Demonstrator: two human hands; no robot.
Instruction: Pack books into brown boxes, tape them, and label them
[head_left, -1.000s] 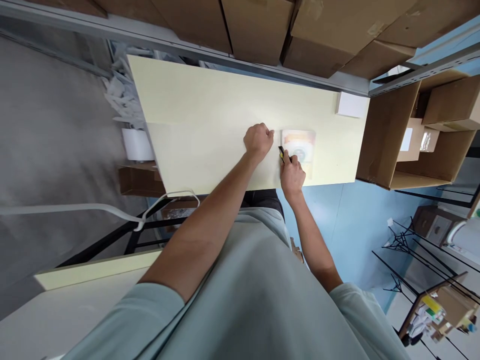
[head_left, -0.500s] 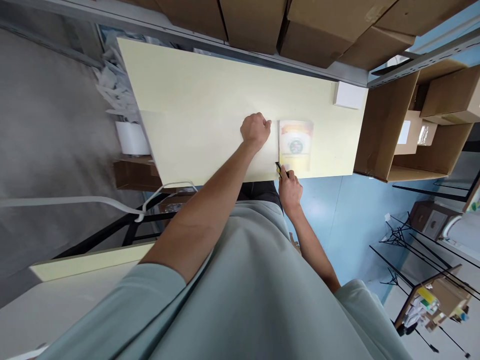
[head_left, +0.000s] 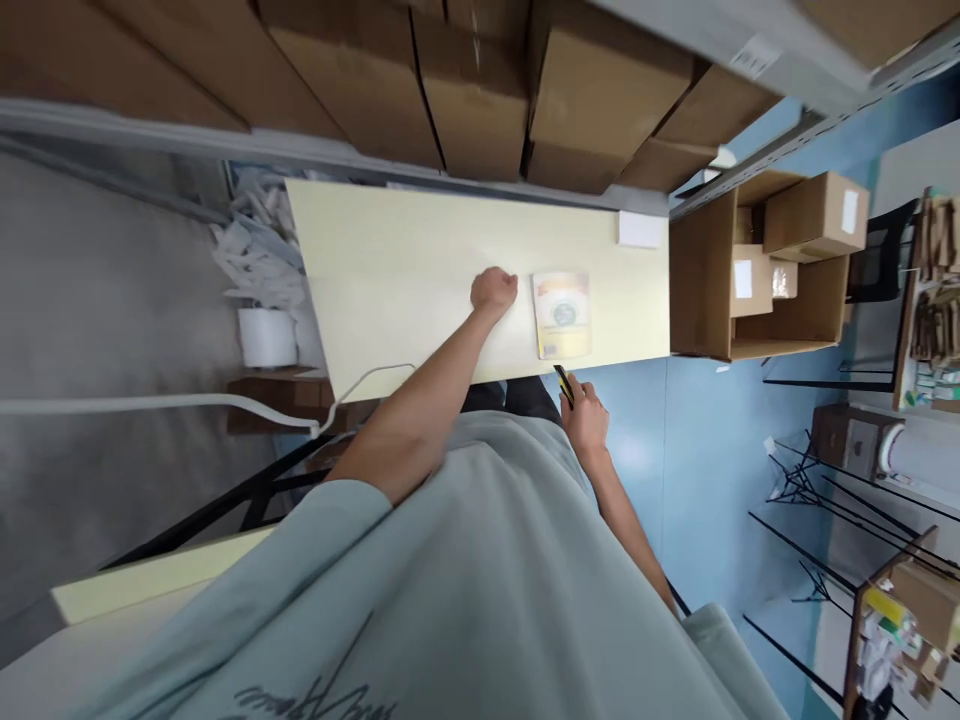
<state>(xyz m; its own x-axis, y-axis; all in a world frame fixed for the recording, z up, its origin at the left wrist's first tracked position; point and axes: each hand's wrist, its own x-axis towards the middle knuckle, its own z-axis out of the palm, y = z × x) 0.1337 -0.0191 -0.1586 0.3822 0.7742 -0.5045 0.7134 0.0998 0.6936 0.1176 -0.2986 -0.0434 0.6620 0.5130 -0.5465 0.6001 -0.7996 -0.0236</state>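
Observation:
My left hand (head_left: 494,291) rests as a closed fist on the pale yellow table (head_left: 390,270), and nothing shows in its fingers. Just to its right lies a flat printed packet or booklet (head_left: 563,316) with an orange band, a round green emblem and a yellow lower part; which of the two it is, I cannot tell. Near the front table edge, my right hand (head_left: 586,418) is wrapped round a black and yellow utility knife (head_left: 564,384). The knife's tip points up toward the packet's lower edge, a little apart from it.
A white box (head_left: 640,230) sits at the table's back right corner. Beyond the right end stands a large open carton (head_left: 701,275) with smaller boxes inside. Brown cartons (head_left: 472,110) line the shelf behind the table. A white cable (head_left: 375,372) loops over the front left edge.
The camera view has shifted, showing more of the shelf. My right hand with the utility knife has drawn back from the packet's lower left side, off the table edge. My left fist stays on the table.

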